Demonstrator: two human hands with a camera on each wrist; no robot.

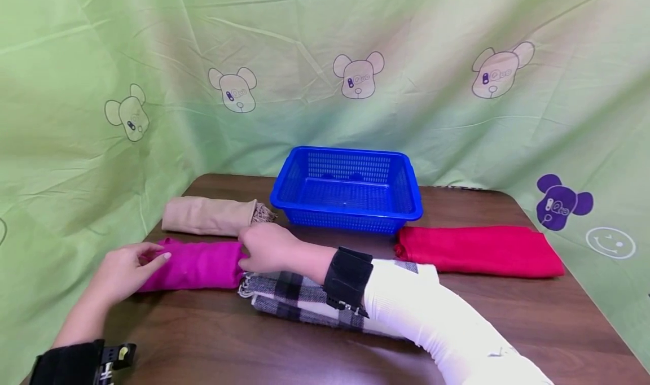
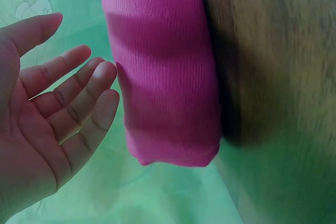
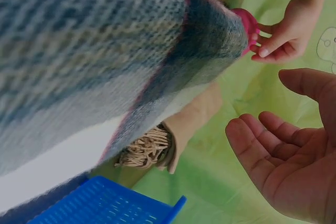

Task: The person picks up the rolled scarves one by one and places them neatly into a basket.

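Note:
A folded magenta cloth [image 1: 203,265] lies at the left of the table. Beside its left end is my left hand [image 1: 122,269]; in the left wrist view, the fingers [image 2: 79,100] are spread, with their tips close to the cloth's side. Over the cloth's right end hovers my right hand [image 1: 269,248]. The right wrist view shows its thumb apart from loosely bent fingers [image 3: 262,150], nothing between them. Beneath the right forearm lies a folded black, grey and white checked scarf [image 1: 299,289], partly hidden by that arm. Whether either hand touches the magenta cloth, I cannot tell.
A blue plastic basket [image 1: 350,208] stands at the back middle. Left of it rests a rolled beige scarf [image 1: 208,215] with a fringe. A folded red cloth [image 1: 482,250] lies on the right of the brown table [image 1: 203,340]. Green printed fabric [image 1: 304,23] hangs around the table.

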